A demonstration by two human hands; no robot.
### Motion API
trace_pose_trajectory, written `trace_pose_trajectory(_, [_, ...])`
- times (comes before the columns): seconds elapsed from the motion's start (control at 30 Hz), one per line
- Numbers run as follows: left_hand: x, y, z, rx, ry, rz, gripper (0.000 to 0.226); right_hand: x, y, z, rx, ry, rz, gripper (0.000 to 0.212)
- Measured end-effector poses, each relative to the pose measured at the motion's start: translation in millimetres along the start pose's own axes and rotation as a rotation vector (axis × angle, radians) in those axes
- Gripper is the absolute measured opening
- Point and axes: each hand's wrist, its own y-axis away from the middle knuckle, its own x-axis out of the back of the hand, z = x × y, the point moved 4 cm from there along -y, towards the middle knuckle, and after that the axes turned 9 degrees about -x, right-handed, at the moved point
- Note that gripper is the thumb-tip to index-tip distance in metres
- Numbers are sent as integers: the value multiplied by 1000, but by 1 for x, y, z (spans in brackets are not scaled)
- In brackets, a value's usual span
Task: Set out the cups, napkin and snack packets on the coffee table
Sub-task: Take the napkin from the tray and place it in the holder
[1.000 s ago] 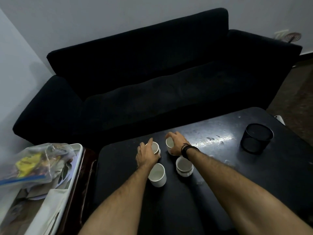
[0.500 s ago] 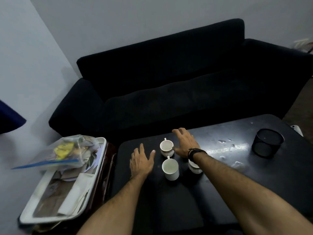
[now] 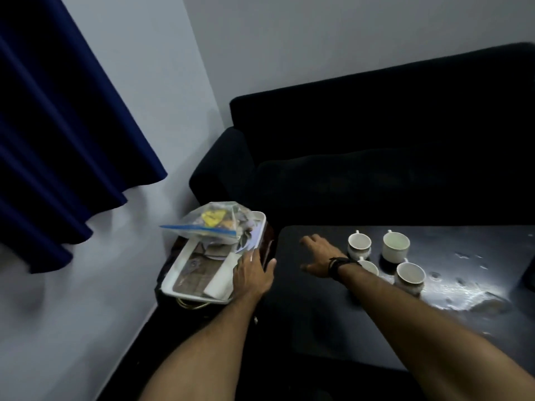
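Several white cups stand grouped on the black coffee table [image 3: 318, 322]: one at the back left [image 3: 359, 245], one at the back right [image 3: 395, 246], one at the front right [image 3: 410, 275], and another [image 3: 369, 267] partly hidden behind my right wrist. My right hand [image 3: 321, 255] hovers open, left of the cups, holding nothing. My left hand [image 3: 251, 274] is open over the right edge of a white tray [image 3: 185, 260] on a side stand. A folded white napkin [image 3: 221, 277] lies in the tray. A clear zip bag of snack packets [image 3: 212, 222] rests on the tray's far end.
A black sofa [image 3: 376, 157] runs behind the table. A dark blue curtain [image 3: 58, 125] hangs at the left against a pale wall. The tray's stand sits in the gap between wall, sofa arm and table. Wet glare marks the table's right part [image 3: 469, 293].
The view has swung left. Both hands have left the cups and moved left; my left hand now reaches over the tray's edge, my right hand trails beside the cups.
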Motion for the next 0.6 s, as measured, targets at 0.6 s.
trace_pose_trajectory(0.6, [-3, 1, -145, 418, -18, -117, 44, -98, -28, -128, 143, 35, -256, 66])
